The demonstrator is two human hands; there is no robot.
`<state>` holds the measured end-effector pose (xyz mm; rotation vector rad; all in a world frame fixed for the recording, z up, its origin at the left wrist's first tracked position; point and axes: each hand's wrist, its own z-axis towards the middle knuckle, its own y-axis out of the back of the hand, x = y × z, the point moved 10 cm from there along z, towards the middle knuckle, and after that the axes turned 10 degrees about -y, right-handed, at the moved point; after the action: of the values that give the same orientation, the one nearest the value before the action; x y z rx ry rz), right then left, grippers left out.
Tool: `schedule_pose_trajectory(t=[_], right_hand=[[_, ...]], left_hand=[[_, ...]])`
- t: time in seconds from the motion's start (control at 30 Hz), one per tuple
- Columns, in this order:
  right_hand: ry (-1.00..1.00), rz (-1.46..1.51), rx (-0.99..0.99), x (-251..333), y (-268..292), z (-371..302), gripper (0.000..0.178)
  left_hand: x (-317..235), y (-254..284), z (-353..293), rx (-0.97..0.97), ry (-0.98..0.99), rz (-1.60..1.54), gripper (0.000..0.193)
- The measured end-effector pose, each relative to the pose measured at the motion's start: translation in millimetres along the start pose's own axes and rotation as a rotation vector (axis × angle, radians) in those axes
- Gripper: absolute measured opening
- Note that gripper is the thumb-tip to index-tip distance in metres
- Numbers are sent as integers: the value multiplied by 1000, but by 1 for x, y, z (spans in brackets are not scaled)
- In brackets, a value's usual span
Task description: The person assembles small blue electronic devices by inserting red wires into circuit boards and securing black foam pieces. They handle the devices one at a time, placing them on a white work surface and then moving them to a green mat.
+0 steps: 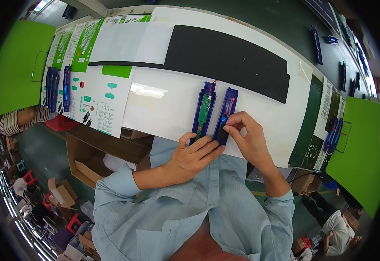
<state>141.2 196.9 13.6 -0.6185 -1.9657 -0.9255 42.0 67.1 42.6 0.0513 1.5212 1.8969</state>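
Observation:
Two long dark-blue plastic housings lie side by side before me on the white work surface. The left housing (pixel 196 118) holds a narrow green circuit board (pixel 204 108), with a red wire at its far end. Inside the right housing (pixel 231 94) are red wires (pixel 232 104) and a shiny blue part. My left hand (pixel 192 158) is closed around the near ends, its thumb side against the left housing and its fingertips reaching the right one. My right hand (pixel 251 137) pinches thumb and forefinger over the right housing's middle; whatever lies between the fingertips is hidden.
A black sheet (pixel 224 54) spans the far side of the white surface (pixel 163 111). More blue housings stand at left (pixel 66 89) and right (pixel 332 135), near bright green panels (pixel 18 65). An open cardboard box (pixel 83 150) sits below the edge. Other people are at both sides.

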Motion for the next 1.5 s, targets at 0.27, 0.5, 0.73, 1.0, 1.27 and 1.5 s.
schedule_pose_trajectory(t=[0.27,0.5,0.73,1.0,1.27,1.5], right_hand=[[53,-204,-222,18,17,11,24],[182,-135,-274,34,10,21,13],[172,-101,-236,36,2,15,10],[122,135,-131,22,-12,18,11],[41,319,-85,15,-23,22,7],[366,-124,-136,63,-25,14,14]], left_hand=[[1,0,0,-7,18,-44,39],[37,46,28,-182,119,-105,40],[80,54,67,-213,151,-26,22],[94,44,42,-309,280,-180,17],[82,41,31,-352,293,-57,22],[67,53,3,-360,429,-82,29]])
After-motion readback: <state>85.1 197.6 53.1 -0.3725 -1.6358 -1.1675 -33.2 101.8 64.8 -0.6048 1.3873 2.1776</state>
